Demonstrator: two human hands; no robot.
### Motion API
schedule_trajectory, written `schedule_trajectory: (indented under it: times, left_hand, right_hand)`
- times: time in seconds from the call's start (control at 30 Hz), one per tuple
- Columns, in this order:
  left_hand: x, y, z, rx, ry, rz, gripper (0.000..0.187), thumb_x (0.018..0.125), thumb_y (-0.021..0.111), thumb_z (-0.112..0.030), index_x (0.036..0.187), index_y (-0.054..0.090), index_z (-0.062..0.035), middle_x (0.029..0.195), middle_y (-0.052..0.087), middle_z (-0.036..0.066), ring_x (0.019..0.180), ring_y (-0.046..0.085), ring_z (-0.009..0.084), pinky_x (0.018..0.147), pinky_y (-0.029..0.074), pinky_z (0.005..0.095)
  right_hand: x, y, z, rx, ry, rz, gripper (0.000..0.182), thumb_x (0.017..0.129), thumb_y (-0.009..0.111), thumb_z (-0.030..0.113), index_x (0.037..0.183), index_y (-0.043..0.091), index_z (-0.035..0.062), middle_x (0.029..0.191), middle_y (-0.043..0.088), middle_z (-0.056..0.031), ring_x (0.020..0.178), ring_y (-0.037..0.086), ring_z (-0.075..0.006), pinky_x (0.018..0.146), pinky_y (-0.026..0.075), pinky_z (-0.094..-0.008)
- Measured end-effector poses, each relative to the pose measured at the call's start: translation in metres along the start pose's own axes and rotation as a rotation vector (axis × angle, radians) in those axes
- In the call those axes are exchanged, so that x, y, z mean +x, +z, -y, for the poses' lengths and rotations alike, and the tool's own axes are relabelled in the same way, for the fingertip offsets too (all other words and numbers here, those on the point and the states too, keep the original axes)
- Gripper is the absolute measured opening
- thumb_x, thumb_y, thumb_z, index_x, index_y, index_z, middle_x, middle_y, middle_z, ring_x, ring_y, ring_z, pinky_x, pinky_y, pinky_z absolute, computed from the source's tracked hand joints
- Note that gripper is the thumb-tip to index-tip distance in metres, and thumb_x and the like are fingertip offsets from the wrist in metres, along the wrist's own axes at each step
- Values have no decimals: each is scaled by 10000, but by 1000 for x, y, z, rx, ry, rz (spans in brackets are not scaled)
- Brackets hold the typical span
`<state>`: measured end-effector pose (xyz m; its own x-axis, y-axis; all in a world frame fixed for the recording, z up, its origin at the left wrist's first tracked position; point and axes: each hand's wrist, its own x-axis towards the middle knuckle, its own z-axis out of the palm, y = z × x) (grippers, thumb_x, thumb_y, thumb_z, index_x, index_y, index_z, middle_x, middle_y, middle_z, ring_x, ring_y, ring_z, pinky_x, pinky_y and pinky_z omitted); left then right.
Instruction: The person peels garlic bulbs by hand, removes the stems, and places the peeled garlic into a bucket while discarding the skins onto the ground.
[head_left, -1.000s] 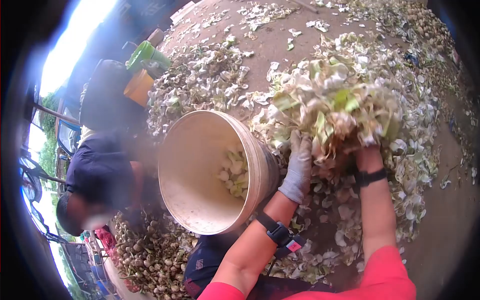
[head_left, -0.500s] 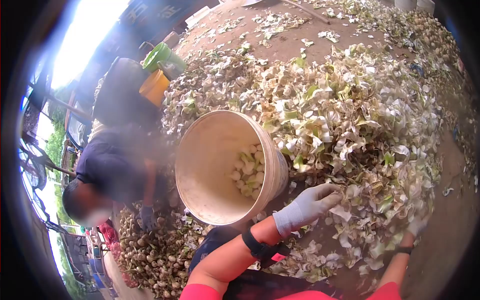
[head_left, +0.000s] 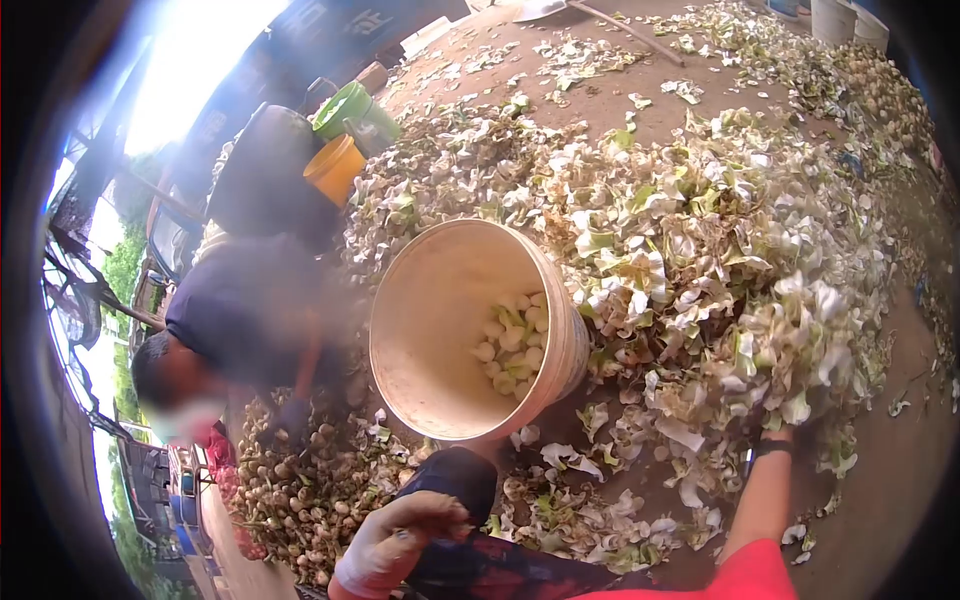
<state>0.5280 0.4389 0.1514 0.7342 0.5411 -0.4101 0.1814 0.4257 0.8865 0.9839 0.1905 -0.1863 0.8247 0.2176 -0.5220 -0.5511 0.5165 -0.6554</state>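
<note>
My left hand (head_left: 400,535), in a pale glove with soiled fingers, is beside my dark-trousered knee at the bottom. Its fingers are loosely curled and apart from the thumb, and I see nothing in them. My right hand (head_left: 776,425) is at the heap of dry white and green peelings (head_left: 690,260) on the right. Leaves cover its fingers, and a loose clump of peelings stands up over it. Between my hands and the heap, a large white bucket (head_left: 440,300) leans with its mouth toward me. White peeled bulbs (head_left: 515,345) lie inside it.
Unpeeled bulbs (head_left: 320,490) are piled left of my knee. A co-worker (head_left: 240,320) bends over that pile. Behind stand a green bucket (head_left: 355,115) and an orange bucket (head_left: 335,170). A long-handled shovel (head_left: 625,30) lies far back; pale buckets (head_left: 832,20) stand top right.
My left hand has pulled back from the peelings to beside my knee. My right hand has moved left and farther into the heap, and peelings have risen over it.
</note>
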Motion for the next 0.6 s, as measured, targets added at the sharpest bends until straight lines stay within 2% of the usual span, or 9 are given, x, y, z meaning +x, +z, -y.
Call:
schedule_trajectory:
  times: [0.03, 0.1, 0.27, 0.37, 0.4, 0.43, 0.53, 0.57, 0.6]
  left_hand:
    - [-20, -8, 4, 0, -4, -9, 463, 922, 548, -345, 1226, 514, 2, 1111, 597, 112, 1038, 567, 209, 898, 450, 359]
    - [-54, -25, 13, -132, 52, -223, 611, 883, 543, -424, 1346, 419, -44, 1316, 507, 138, 1189, 491, 321, 1017, 357, 503]
    - [-80, -39, 29, -256, 176, -283, 554, 919, 487, -384, 1349, 414, -42, 1323, 500, 136, 1194, 487, 317, 1010, 365, 507]
    - [-96, -43, 32, -338, 173, -300, 565, 917, 492, -383, 1358, 401, -41, 1340, 481, 141, 1203, 476, 333, 1007, 368, 518]
    - [-109, -52, 38, -341, 192, -315, 561, 920, 492, -375, 1361, 396, -41, 1346, 473, 143, 1208, 471, 334, 1005, 370, 527]
    - [-118, -62, 40, -350, 196, -329, 558, 923, 492, -366, 1364, 392, -41, 1353, 464, 145, 1213, 467, 336, 1002, 372, 535]
    - [-156, -69, 51, -251, 270, -525, 531, 938, 476, -350, 1350, 404, -21, 1350, 465, 149, 1212, 466, 340, 1001, 388, 518]
    - [-164, -63, 53, -77, 192, -923, 525, 951, 458, -360, 1334, 419, -4, 1342, 472, 149, 1201, 473, 341, 1015, 384, 499]
    - [-177, -77, 67, -88, 164, -918, 525, 951, 458, -360, 1334, 419, -4, 1342, 472, 149, 1201, 473, 341, 1015, 384, 499]
  right_hand:
    - [9, 24, -3, -14, 5, 39, 614, 921, 400, 514, 1357, 423, 82, 1254, 535, -122, 1150, 493, -251, 966, 377, -356]
    - [22, 69, -11, -61, 9, 108, 623, 920, 399, 520, 1353, 425, 73, 1238, 546, -124, 1141, 498, -248, 963, 379, -350]
    - [72, 189, -35, -314, -27, 277, 646, 918, 394, 537, 1344, 430, 52, 1199, 573, -129, 1119, 510, -240, 957, 384, -337]
    - [141, 290, -63, -1100, -144, 369, 661, 917, 392, 547, 1339, 433, 39, 1175, 589, -132, 1105, 517, -236, 953, 387, -329]
    - [81, 344, -57, -546, 11, 357, 546, 942, 420, 435, 1271, 491, 5, 1183, 578, -166, 1129, 506, -255, 962, 388, -367]
    - [79, 381, -61, -452, -11, 327, 505, 937, 424, 389, 1267, 491, 13, 1172, 581, -159, 1098, 524, -254, 925, 409, -366]
    - [95, 380, -54, -764, -318, 266, 399, 921, 436, 250, 1254, 488, 36, 1139, 588, -140, 1006, 576, -252, 814, 474, -363]
    - [87, 357, -43, -825, -392, 291, 373, 916, 440, 204, 1250, 487, 43, 1129, 591, -133, 975, 594, -252, 776, 495, -363]
    - [74, 323, -30, -813, -431, 341, 354, 911, 444, 158, 1246, 486, 51, 1118, 594, -127, 944, 611, -251, 739, 517, -362]
